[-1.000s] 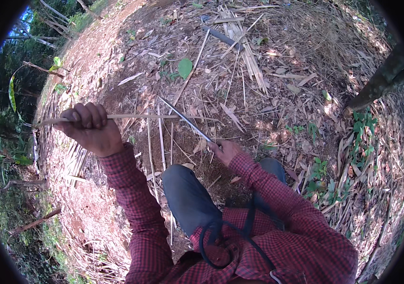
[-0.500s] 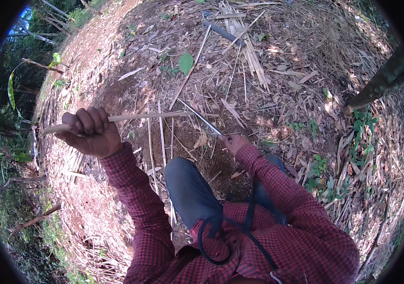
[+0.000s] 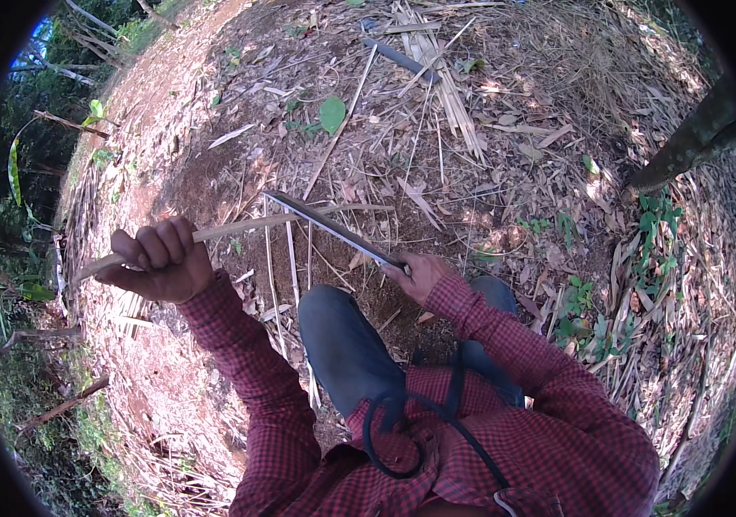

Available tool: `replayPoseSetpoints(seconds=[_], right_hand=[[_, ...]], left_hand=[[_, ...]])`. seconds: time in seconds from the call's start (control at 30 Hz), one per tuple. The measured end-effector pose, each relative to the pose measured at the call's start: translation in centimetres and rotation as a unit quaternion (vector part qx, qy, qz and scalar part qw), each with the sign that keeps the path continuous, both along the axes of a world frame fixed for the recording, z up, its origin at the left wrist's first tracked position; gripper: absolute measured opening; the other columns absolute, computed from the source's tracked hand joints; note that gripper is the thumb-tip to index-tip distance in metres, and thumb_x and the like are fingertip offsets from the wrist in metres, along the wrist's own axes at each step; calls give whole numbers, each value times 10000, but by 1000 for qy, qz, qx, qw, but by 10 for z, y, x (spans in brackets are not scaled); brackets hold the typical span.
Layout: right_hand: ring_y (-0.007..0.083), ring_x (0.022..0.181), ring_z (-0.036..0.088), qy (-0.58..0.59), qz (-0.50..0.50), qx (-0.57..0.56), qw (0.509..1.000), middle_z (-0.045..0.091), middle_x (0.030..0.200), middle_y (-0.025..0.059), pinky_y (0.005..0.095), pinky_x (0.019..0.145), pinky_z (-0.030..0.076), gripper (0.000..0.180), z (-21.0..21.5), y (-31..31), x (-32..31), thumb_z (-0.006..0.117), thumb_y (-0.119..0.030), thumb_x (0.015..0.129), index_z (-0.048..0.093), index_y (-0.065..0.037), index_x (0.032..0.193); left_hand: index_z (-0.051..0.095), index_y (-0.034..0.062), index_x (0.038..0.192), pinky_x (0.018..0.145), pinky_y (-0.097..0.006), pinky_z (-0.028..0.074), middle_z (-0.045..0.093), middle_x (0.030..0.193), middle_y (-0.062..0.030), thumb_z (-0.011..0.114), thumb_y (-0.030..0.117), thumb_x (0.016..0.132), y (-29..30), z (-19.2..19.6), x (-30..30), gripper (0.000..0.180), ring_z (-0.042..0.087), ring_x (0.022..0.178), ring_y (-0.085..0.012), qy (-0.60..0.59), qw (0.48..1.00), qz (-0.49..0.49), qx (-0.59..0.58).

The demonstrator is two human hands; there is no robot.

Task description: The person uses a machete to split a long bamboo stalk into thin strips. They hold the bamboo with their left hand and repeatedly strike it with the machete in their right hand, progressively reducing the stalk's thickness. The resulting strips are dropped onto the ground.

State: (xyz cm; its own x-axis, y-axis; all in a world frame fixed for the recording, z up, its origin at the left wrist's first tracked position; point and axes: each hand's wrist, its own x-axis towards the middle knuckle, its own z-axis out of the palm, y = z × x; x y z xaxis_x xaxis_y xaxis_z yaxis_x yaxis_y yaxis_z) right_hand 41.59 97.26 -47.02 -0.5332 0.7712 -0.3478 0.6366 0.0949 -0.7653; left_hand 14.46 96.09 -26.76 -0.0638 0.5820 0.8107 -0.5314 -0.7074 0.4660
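Note:
My left hand [image 3: 161,261] is closed in a fist round a long, pale strip of split bamboo or wood [image 3: 243,226], held out roughly level so it runs off to the right. In my right hand [image 3: 419,276] is the handle of a long-bladed knife [image 3: 333,228], fingers wrapped round it. The blade points up and to the left and crosses over the strip near its middle. Whether its edge touches the strip I cannot tell. Both hands are above the ground, in front of my knees.
A bundle of flat pale strips [image 3: 450,90] lies ahead, with a dark sheath-like piece [image 3: 402,59] across it. A tree trunk [image 3: 691,142] stands at the right. Thin strips [image 3: 290,246] lie before my left knee [image 3: 333,336]. Dry leaves cover the slope.
The knife has swung left and its blade has turned, now showing its flat side across the strip. My right hand has shifted slightly left and down. My left hand keeps its hold, dropping a little.

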Motion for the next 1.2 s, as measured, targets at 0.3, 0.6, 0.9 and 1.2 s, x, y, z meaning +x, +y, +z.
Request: replayPoseSetpoints(seconds=[0.3,0.6,0.9,1.2], right_hand=[[344,958,582,-80,-41,-81,993,614,965,223,433,867,440,661,-86,19,5,376,-593,842,584,-10,1074],[368,1049,536,-164,-88,-177,967,555,1111,253,427,914,411,749,-118,58,16,348,-623,826,564,38,1105],[371,1141,469,-195,-92,-126,968,478,1227,249,436,982,351,786,-128,76,17,347,-630,824,465,39,1218],[354,1146,470,-192,-30,-148,970,468,1239,250,452,988,343,785,-112,84,32,339,-622,838,460,56,1215]], left_hand=[[374,161,630,384,-252,194,248,441,55,426,528,880,4,5,-13,447,200,370,-59,-29,996,74,-48],[427,151,614,379,-235,161,240,465,66,540,492,835,28,13,-11,422,194,383,-56,-35,970,221,-90],[417,151,607,386,-230,164,231,474,59,542,467,844,65,29,8,415,183,397,-63,-37,958,261,-114],[374,149,608,393,-232,160,205,480,54,492,471,873,67,31,19,433,158,401,-70,-54,937,321,-128]])
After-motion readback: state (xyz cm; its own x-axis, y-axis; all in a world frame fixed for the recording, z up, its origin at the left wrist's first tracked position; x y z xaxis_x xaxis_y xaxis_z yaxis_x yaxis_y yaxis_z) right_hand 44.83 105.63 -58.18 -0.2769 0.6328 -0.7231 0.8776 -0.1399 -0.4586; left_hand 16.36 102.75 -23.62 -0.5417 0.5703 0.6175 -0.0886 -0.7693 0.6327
